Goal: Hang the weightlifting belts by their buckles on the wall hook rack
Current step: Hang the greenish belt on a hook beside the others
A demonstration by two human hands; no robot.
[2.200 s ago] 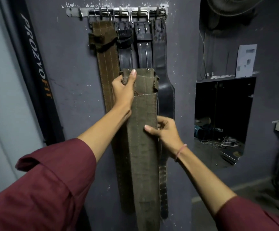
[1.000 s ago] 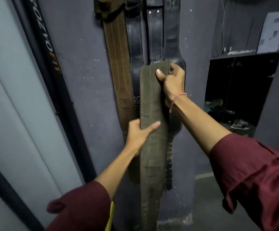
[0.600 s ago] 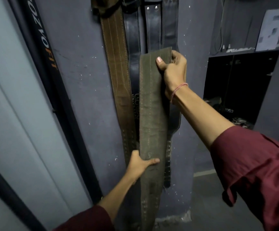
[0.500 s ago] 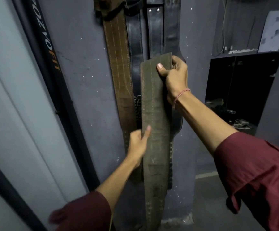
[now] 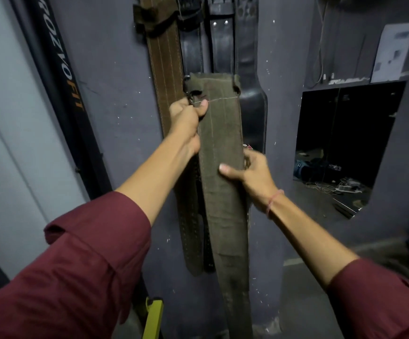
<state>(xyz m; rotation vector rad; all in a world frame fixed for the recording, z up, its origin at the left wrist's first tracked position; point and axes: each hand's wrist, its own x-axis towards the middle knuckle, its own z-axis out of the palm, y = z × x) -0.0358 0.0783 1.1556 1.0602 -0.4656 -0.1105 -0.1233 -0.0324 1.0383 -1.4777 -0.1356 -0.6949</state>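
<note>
Holding an olive belt (image 5: pixel 220 133) upright before the wall (image 5: pixel 115 69).
Clamping left grip (image 5: pixel 186 118) round its buckle end, pinching right grip (image 5: pixel 249 170) on its edge lower down; hanging just beyond both grips, a brown belt (image 5: pixel 166 69) and black belts (image 5: pixel 220 50).

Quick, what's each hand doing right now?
Left hand: closed, gripping the olive belt near its top end.
Right hand: closed, pinching the same belt's right edge lower down.
</note>
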